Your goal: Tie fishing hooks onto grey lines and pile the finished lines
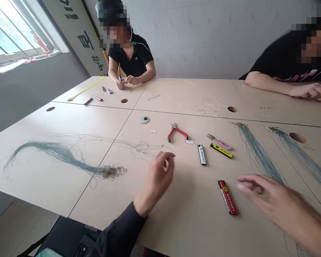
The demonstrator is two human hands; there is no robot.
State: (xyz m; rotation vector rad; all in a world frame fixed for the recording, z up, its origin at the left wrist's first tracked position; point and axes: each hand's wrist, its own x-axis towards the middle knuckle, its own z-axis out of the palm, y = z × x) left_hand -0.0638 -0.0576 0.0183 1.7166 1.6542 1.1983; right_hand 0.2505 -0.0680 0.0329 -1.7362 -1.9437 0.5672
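My left hand is raised over the table with its fingers curled and thumb and forefinger pinched. Anything between them is too fine to make out. To its left lies a bundle of thin blue-grey lines, with a clump of small metal hooks at its near end. Loose clear line lies just beyond that hand. My right hand, slightly blurred, has thumb and forefinger tips close together; I cannot see what they hold. A red lighter is beside it, and a second line bundle runs behind it.
Red-handled pliers, pink thread snips, a yellow lighter and a white lighter lie mid-table. A third bundle is at right. The tabletop has round holes. Two people sit across, hands on the table.
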